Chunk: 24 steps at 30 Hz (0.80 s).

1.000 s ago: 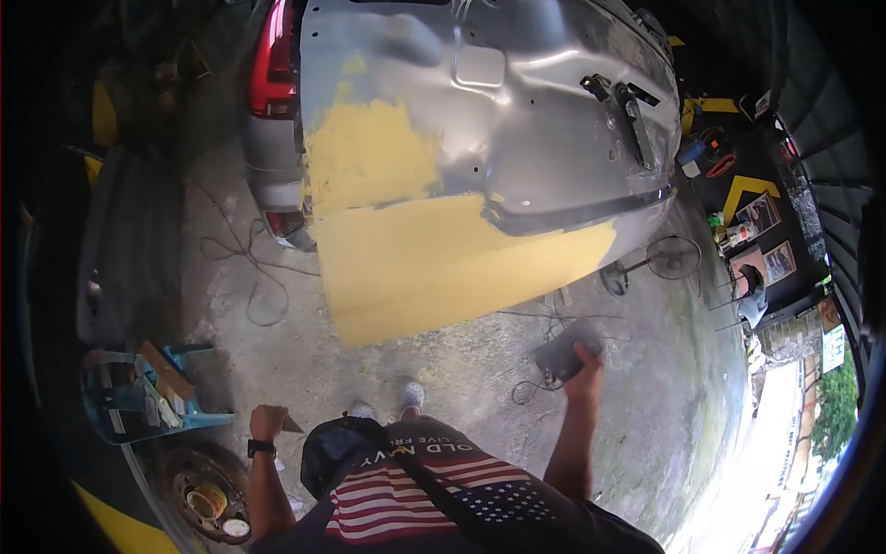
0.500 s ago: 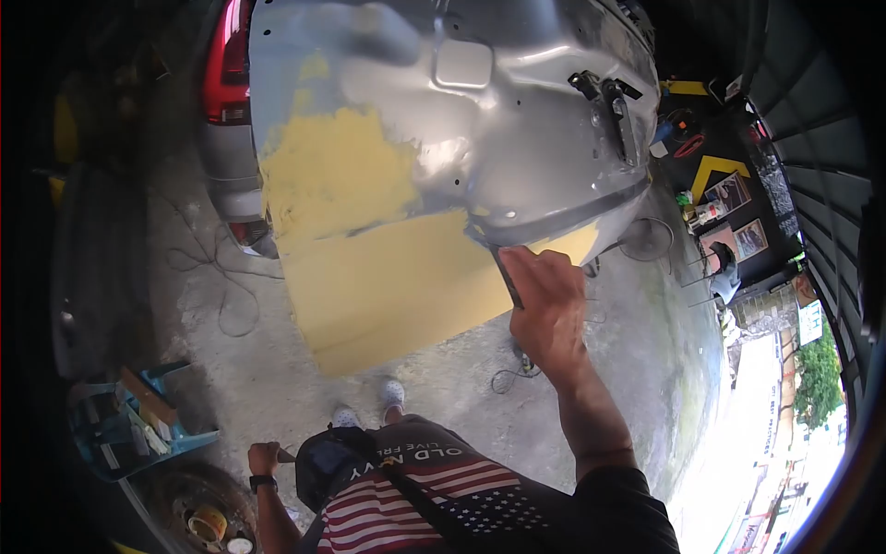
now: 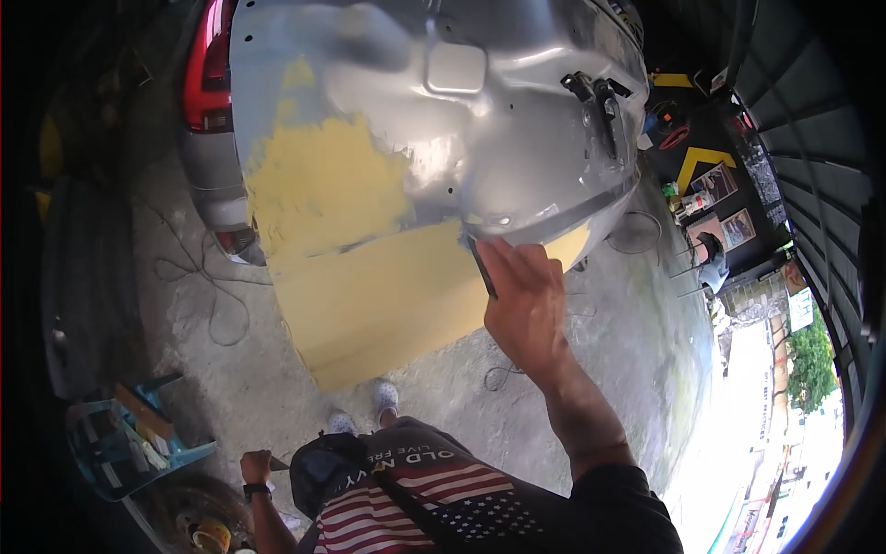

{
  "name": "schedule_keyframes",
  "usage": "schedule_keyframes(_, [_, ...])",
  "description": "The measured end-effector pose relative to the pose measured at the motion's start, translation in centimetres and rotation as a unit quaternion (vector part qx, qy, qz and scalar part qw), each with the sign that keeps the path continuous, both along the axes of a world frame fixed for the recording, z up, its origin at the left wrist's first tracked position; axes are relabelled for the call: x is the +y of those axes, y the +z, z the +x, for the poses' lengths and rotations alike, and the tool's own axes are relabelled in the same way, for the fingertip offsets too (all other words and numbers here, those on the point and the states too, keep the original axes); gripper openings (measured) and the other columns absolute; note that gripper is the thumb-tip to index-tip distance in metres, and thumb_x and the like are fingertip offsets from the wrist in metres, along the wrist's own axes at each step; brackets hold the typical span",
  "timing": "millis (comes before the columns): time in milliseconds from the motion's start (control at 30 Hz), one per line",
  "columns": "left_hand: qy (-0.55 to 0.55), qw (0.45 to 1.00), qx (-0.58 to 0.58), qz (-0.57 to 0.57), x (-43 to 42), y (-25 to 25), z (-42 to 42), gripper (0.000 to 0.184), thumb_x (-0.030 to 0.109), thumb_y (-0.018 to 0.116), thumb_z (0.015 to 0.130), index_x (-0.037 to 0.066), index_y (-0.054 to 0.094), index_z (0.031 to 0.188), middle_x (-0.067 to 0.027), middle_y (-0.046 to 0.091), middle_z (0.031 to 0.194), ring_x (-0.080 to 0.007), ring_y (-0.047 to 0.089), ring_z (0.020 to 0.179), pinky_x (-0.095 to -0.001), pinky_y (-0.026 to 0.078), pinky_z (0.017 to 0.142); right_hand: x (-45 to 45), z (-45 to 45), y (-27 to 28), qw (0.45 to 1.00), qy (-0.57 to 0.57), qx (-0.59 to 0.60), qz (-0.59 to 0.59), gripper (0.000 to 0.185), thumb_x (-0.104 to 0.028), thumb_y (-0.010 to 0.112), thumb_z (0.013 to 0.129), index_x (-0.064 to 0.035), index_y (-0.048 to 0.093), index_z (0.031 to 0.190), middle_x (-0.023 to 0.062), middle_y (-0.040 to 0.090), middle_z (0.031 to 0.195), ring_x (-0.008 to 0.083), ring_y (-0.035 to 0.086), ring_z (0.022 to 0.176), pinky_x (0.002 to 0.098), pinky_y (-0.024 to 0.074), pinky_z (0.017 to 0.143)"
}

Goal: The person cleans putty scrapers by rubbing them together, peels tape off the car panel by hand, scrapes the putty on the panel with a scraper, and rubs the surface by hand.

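Note:
A bare silver-grey car panel fills the upper middle, with rough yellow body filler spread over its left part. Below a crease, a smoother yellow section reaches to the panel's lower edge. My right hand is closed on a dark, flat putty spreader, whose far end meets the panel near the crease, right of the filler. Low at my side, my left hand is closed around a thin flat tool, perhaps a putty knife; its kind is unclear.
At left, a red tail light sits beside the panel. A cable lies looped on the concrete floor. A teal stool with items on it stands lower left, near a wheel holding a yellow tub. Framed pictures are at right.
My right hand and the spreader have shifted slightly left and up along the crease. The whole view has moved a little; my left hand stays low with its tool.

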<state>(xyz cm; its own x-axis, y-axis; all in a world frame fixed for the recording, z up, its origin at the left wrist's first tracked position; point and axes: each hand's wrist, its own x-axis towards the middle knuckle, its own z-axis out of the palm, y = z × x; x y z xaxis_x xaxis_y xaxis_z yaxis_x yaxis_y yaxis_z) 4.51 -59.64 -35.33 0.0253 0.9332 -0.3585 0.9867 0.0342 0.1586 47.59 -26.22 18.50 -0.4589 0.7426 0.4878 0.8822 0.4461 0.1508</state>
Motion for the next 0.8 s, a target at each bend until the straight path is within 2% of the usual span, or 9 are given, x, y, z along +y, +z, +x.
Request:
schedule_keyframes(200, [-0.026, 1.0, 0.01, -0.014, 0.2, -0.1, 0.2, 0.009, 0.015, 0.062, 0.081, 0.015, 0.072, 0.08, -0.0081, 0.073, 0.083, -0.0304, 0.072, 0.078, -0.0446, 0.057, 0.067, 0.2, -0.4, -0.5, 1.0, 0.001, 0.018, 0.021, 0.044, 0.003, 0.064, 0.072, -0.0038, 0.067, 0.116, 0.0086, 0.071, 0.112, 0.0249, 0.061, 0.094, 0.0399, 0.0458, 0.079])
schedule_keyframes(433, [-0.018, 1.0, 0.001, -0.023, 0.3, -0.2, 1.2, 0.012, 0.018, 0.061, 0.084, 0.015, 0.072, 0.082, -0.0082, 0.073, 0.084, -0.0295, 0.072, 0.078, -0.0443, 0.057, 0.068, 0.4, 0.1, -0.8, 1.0, 0.004, 0.003, 0.011, 0.044, 0.003, 0.063, 0.072, -0.0013, 0.066, 0.115, 0.0121, 0.069, 0.111, 0.0273, 0.061, 0.095, 0.0411, 0.0475, 0.08])
schedule_keyframes(533, [-0.019, 1.0, 0.007, -0.005, 0.0, -0.6, 1.5, 0.014, 0.019, 0.06, 0.085, 0.015, 0.072, 0.081, -0.0084, 0.073, 0.084, -0.03, 0.072, 0.078, -0.0441, 0.057, 0.068, 1.6, 0.1, -1.5, 0.995, 0.039, 0.014, 0.088, 0.042, 0.003, 0.06, 0.068, -0.0029, 0.063, 0.109, 0.0085, 0.066, 0.109, 0.0255, 0.059, 0.092, 0.0394, 0.0461, 0.075])
schedule_keyframes(633, [-0.006, 1.0, -0.002, -0.017, -0.5, -1.5, 1.6, 0.013, 0.018, 0.06, 0.085, 0.015, 0.072, 0.082, -0.0076, 0.073, 0.086, -0.0296, 0.072, 0.078, -0.0437, 0.057, 0.068, 1.3, 0.2, -2.0, 0.996, 0.042, -0.017, 0.083, 0.044, 0.004, 0.06, 0.068, -0.0003, 0.062, 0.111, 0.0102, 0.064, 0.112, 0.0265, 0.059, 0.093, 0.0401, 0.0467, 0.077])
schedule_keyframes(700, [-0.037, 0.999, 0.006, -0.009, -0.6, -2.0, 1.5, 0.012, 0.018, 0.061, 0.085, 0.016, 0.072, 0.082, -0.007, 0.073, 0.087, -0.0288, 0.072, 0.08, -0.0434, 0.057, 0.068, 1.6, 0.5, -2.4, 0.995, 0.047, -0.011, 0.087, 0.044, 0.004, 0.06, 0.068, 0.0003, 0.062, 0.111, 0.0104, 0.063, 0.113, 0.0266, 0.059, 0.094, 0.0397, 0.0467, 0.077])
schedule_keyframes(800, [-0.028, 1.0, 0.008, -0.008, -1.0, -2.4, 1.6, 0.011, 0.017, 0.062, 0.084, 0.017, 0.073, 0.082, -0.0067, 0.073, 0.086, -0.0279, 0.072, 0.081, -0.0436, 0.057, 0.069, 2.4, 0.1, -2.2, 0.993, 0.063, 0.006, 0.095, 0.045, 0.004, 0.059, 0.068, 0.0011, 0.061, 0.112, 0.0107, 0.062, 0.113, 0.027, 0.059, 0.097, 0.0388, 0.0465, 0.079])
